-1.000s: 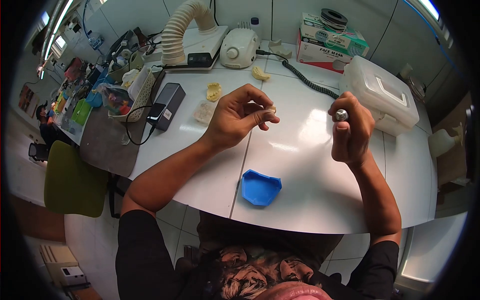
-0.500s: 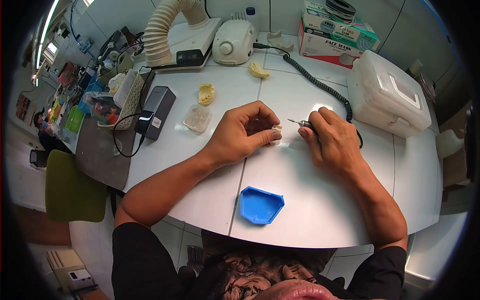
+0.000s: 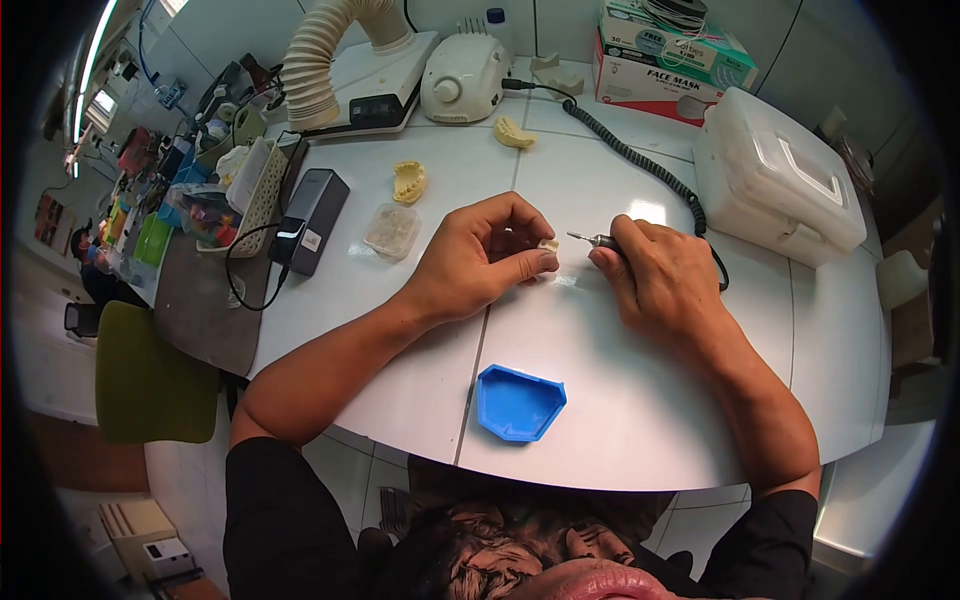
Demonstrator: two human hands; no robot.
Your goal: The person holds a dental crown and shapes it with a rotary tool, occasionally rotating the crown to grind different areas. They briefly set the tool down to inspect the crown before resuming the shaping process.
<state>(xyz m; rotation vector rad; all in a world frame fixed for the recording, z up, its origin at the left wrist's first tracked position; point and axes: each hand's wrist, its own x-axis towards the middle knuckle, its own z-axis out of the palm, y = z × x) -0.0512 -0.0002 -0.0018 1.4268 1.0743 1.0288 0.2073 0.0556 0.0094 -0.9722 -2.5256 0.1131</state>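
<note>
Between the thumb and fingers of my left hand (image 3: 490, 255) is a small off-white piece (image 3: 548, 246), mostly covered by the fingertips; its exact kind does not show. My right hand (image 3: 665, 265) is closed around a rotary handpiece (image 3: 606, 243), whose thin bur points left at the small piece, a short gap apart. A dark coiled cord (image 3: 640, 160) runs from behind the right hand to a white control unit (image 3: 464, 82) with a round knob. Nearer my body lies a blue angular tray (image 3: 520, 404).
Yellow dental casts (image 3: 409, 182) and a clear lidded box (image 3: 392, 231) lie left of my hands. A dark grey device (image 3: 312, 222) stands farther left. At the back are a ribbed hose (image 3: 308, 75) and mask boxes (image 3: 660, 75); a white case (image 3: 780, 180) stands right.
Both hands still hold the small piece and the handpiece. The piece is turned slightly in my left fingers, and the bur points a little differently. The whole view has shifted slightly.
</note>
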